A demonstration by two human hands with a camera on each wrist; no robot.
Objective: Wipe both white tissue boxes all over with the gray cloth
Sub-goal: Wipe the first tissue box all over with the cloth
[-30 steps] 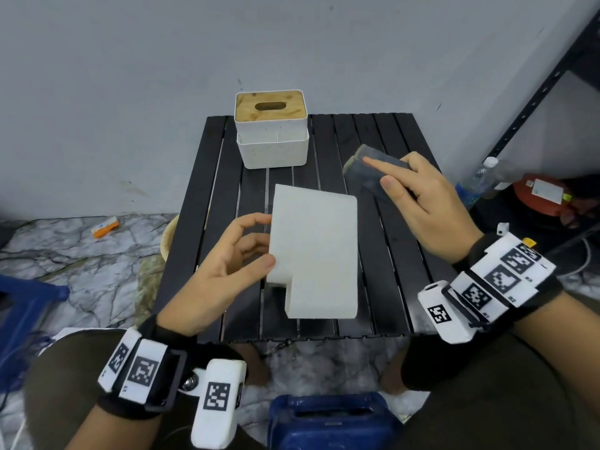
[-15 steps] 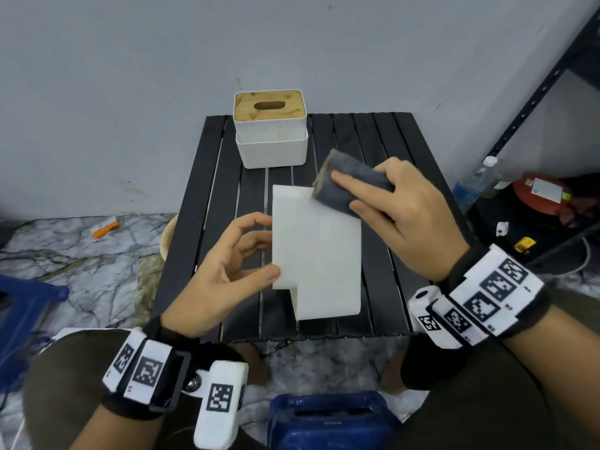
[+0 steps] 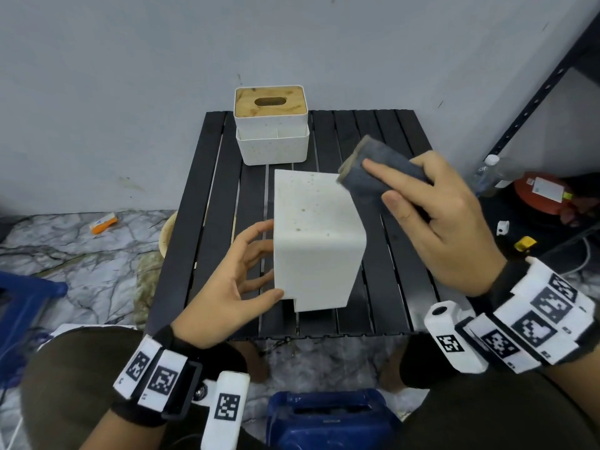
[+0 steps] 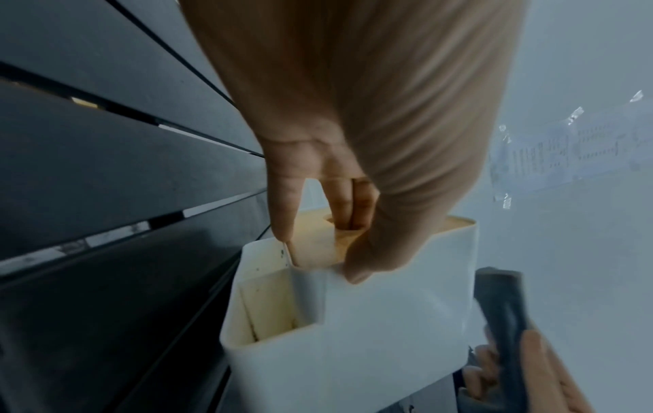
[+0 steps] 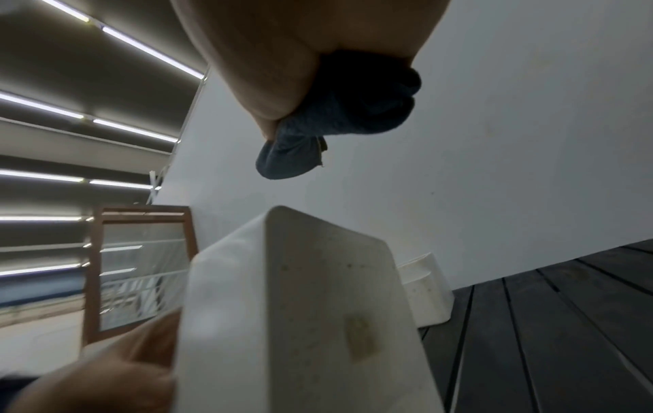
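A white tissue box (image 3: pixel 316 241) is held on its side above the black slatted table (image 3: pixel 399 241). My left hand (image 3: pixel 246 271) grips it from the left, thumb on the near face and fingers on its wooden lid, as the left wrist view shows (image 4: pixel 339 232). Brown specks dot the box's upper face (image 5: pixel 328 301). My right hand (image 3: pixel 431 216) grips the folded gray cloth (image 3: pixel 373 167), which is lifted just off the box's far right corner (image 5: pixel 300 139). The second white tissue box (image 3: pixel 271 125), with a wooden slotted lid, stands upright at the table's far edge.
A gray wall stands close behind the table. A black metal shelf (image 3: pixel 545 92), a clear bottle (image 3: pixel 490 170) and a red container (image 3: pixel 545 193) sit to the right. A blue object (image 3: pixel 328 417) is on the floor near my knees, with marbled flooring at left.
The right hand brought the cloth onto the box's far corner, then drew it back up and to the right. The left hand tipped the box so its speckled side faces up.
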